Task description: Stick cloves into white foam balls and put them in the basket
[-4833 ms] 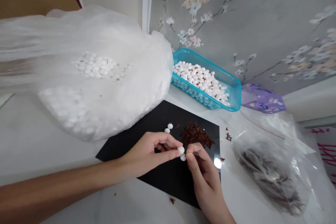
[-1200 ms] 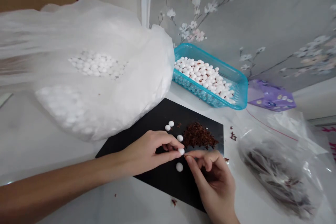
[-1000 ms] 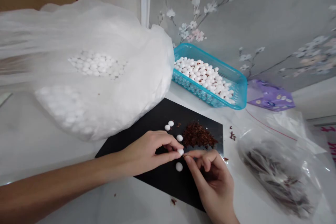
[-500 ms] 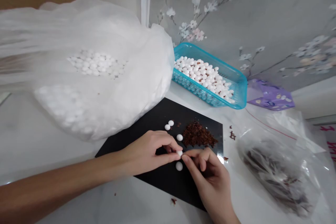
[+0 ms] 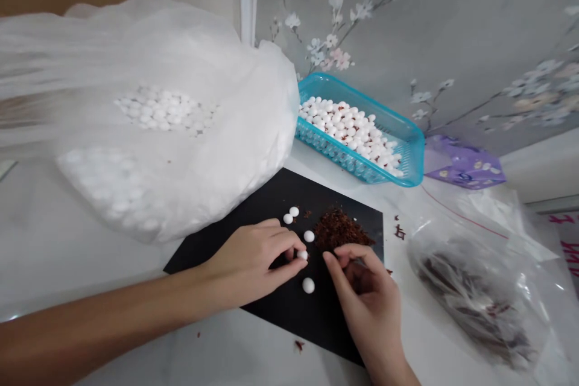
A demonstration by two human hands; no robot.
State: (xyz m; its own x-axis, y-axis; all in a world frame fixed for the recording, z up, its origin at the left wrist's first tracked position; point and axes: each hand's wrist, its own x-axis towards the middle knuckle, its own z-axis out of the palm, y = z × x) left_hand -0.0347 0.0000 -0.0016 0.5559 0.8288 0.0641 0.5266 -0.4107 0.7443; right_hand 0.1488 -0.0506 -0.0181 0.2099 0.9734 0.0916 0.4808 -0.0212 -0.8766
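My left hand [image 5: 260, 256] pinches a small white ball [image 5: 301, 255] between thumb and forefinger, low over the black board [image 5: 280, 325]. A speck of brown shows at the ball's right end. My right hand [image 5: 366, 289] is at the lower edge of a heap of dark reddish-brown shreds [image 5: 339, 228]; its thumb and forefinger tips are slightly apart, with nothing visible between them. One loose white ball [image 5: 308, 285] lies below the held one and another white ball [image 5: 309, 236] above it. Farther up, two more white balls [image 5: 291, 215] touch each other.
A large translucent bag [image 5: 244, 102] full of white balls overlaps the board's upper left. Behind the board stands a blue basket [image 5: 407, 157] holding many white balls with brown bits. At right lie a clear zip bag [image 5: 479, 307] of dark material and a purple packet [image 5: 470, 163].
My right hand has drawn away from the held ball, rightward and up to the brown heap, its fingertips parting. My left hand has shifted slightly left and up with the ball.
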